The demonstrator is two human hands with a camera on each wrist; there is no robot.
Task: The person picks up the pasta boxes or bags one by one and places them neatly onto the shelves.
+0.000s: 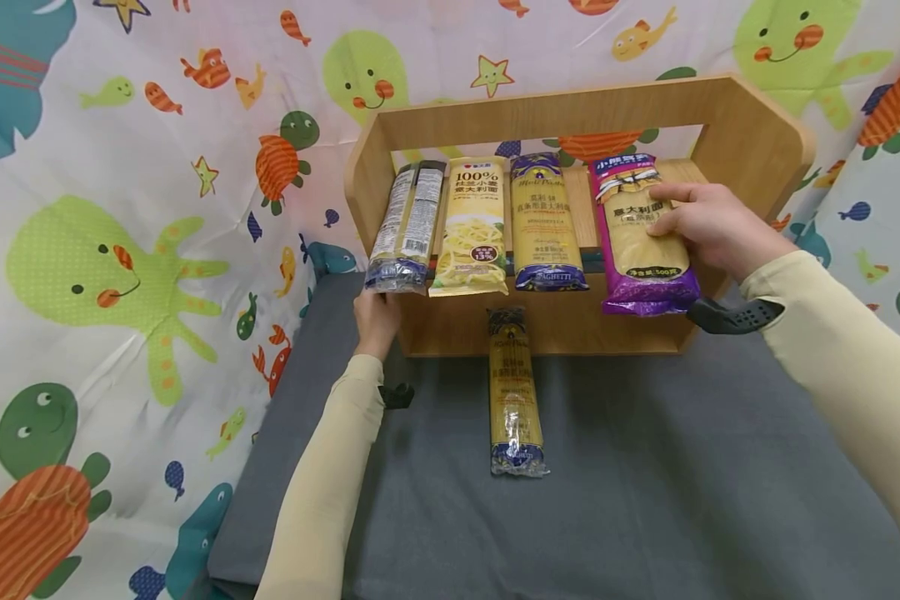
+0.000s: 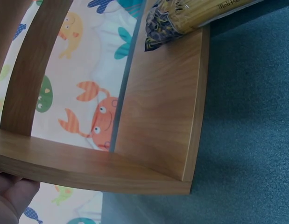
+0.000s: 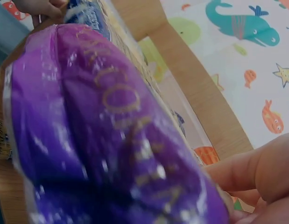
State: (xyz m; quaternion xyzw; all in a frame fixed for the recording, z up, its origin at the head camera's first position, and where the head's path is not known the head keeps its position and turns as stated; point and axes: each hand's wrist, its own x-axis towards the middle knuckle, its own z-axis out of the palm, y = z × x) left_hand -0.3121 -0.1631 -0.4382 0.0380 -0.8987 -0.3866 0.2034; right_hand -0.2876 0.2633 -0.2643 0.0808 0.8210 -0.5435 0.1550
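My right hand (image 1: pixel 720 225) grips the right side of a purple-ended pasta pack (image 1: pixel 640 242), thumb and forefinger over its front. In the right wrist view the pack's shiny purple end (image 3: pixel 107 126) fills much of the frame. The pack leans at the right of the wooden shelf (image 1: pixel 555 329)'s upper level. To its left stand a blue-ended spaghetti pack (image 1: pixel 543 221), a cream pasta pack (image 1: pixel 471 225) and a pack showing its printed label (image 1: pixel 408 221). My left hand (image 1: pixel 377 321) holds the shelf's left side panel (image 2: pixel 88 170); some of its fingers are hidden.
Another spaghetti pack (image 1: pixel 516 392) lies with its far end on the shelf's lower board and its near end over the grey cloth (image 1: pixel 630 483). Behind the shelf and at the left hangs a sheet (image 1: pixel 217 167) printed with sea animals.
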